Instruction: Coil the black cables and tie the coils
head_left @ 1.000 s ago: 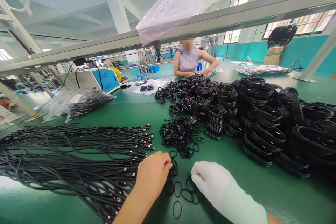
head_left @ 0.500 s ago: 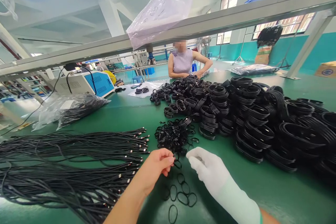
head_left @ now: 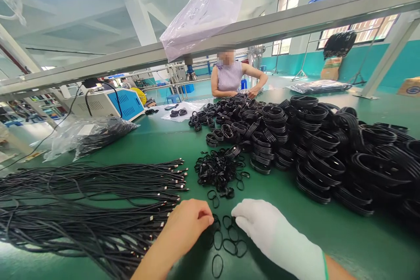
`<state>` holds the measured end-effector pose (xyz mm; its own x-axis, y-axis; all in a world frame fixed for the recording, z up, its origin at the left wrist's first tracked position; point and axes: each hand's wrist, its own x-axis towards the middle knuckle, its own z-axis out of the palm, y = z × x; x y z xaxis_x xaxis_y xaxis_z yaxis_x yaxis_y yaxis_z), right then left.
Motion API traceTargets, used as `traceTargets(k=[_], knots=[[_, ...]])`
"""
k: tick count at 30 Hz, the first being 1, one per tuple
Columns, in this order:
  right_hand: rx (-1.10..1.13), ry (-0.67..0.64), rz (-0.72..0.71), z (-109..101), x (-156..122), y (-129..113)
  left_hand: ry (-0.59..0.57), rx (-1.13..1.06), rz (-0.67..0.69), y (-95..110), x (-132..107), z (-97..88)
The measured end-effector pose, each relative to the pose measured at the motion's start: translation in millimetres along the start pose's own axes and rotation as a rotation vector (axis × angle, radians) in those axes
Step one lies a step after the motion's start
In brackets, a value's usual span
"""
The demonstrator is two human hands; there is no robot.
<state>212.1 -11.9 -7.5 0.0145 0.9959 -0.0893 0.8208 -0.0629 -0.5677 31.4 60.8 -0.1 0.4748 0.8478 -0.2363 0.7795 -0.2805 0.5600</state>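
My bare left hand (head_left: 192, 221) is closed low over the table, thumb and fingers pinched at a black rubber band that shows partly by the fingertips. My right hand (head_left: 262, 223), in a white glove, is closed too, its fingertips beside several loose black rubber bands (head_left: 230, 247); whether it pinches anything is hidden. Two more bands (head_left: 215, 201) lie just beyond my left hand. Behind them sits a heap of black rubber bands (head_left: 216, 168). Straight black cables (head_left: 98, 179) with plugs lie in bundles left of my left hand.
Coiled black cables (head_left: 318, 140) are piled high at the right and back. A clear bag (head_left: 95, 135) with dark contents and a blue-white machine (head_left: 123, 103) stand at the left. Across the green table (head_left: 157, 140) sits a person (head_left: 229, 78). A metal rail (head_left: 278, 26) crosses overhead.
My left hand has moved down toward me, its back now turned up. My right hand has lowered slightly and turned over. Two bands now show on the table beyond my left hand.
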Motion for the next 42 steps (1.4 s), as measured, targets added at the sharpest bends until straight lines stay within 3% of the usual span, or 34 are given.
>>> traceTargets(k=[4, 7, 12, 15, 20, 22, 25, 27, 31, 33, 38, 42], knots=[[-0.134, 0.042, 0.119, 0, 3, -2, 0.178, 0.196, 0.084, 16, 20, 15.9], [-0.117, 0.105, 0.186, 0, 6, 1, 0.187, 0.16, 0.175, 24, 37, 28.4], [0.181, 0.278, 0.132, 1, 6, 7, 0.205, -0.027, 0.202, 18, 43, 21.8], [0.443, 0.332, 0.122, 4, 6, 7, 0.134, -0.219, 0.179, 14, 35, 12.0], [0.918, 0.122, 0.186, 18, 13, 5, 0.0, -0.55, 0.15, 19, 24, 21.2], [1.019, 0.04, 0.19, 24, 17, 6, 0.002, -0.724, 0.123, 20, 23, 26.7], [1.064, 0.015, 0.182, 28, 20, 10, 0.075, -0.947, 0.089, 14, 21, 22.8], [1.084, 0.03, 0.18, 27, 20, 12, 0.154, -0.889, 0.078, 6, 17, 12.5], [1.082, 0.041, 0.19, 23, 17, 11, 0.176, -0.255, 0.057, 1, 2, -1.2], [1.06, 0.051, 0.194, 22, 14, 7, 0.183, -0.102, 0.06, 11, -5, 3.7], [1.041, 0.026, 0.17, 22, 8, 3, 0.245, -0.13, 0.079, 35, -10, 22.1], [1.2, 0.028, 0.157, 23, 10, 11, 0.356, -0.337, 0.046, 19, -8, 10.5]])
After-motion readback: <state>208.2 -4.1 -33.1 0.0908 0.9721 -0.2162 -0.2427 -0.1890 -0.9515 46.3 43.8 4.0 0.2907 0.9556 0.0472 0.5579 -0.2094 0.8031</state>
